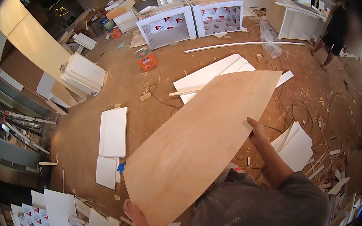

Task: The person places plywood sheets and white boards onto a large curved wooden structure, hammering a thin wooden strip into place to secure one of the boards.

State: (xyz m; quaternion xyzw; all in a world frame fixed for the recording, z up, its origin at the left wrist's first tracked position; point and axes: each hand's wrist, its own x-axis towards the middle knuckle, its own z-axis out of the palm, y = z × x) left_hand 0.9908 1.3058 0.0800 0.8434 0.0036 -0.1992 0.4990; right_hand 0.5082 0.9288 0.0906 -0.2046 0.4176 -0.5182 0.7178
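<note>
A long light-brown plywood sheet [200, 133] stretches diagonally across the middle of the view, tilted in front of my body. My left hand [135, 212] grips its lower left corner, with fingertips at the edge. My right hand [256, 132] grips the lower right edge, thumb up against the board. Beyond the far edge, white panels [202, 73] lie on the floor, partly hidden by the plywood. Two more white boards [112, 131] lie left of the sheet, beside a small blue item [121, 168].
The dusty floor [74, 146] holds scraps, cords and white offcuts [293, 149]. Panels [59, 218] lean at lower left and stacked boards [84, 70] at upper left. Cabinet boxes [167, 39], an orange container [147, 62] and a long strip [244, 43] are farther back. A person [331, 35] walks at right.
</note>
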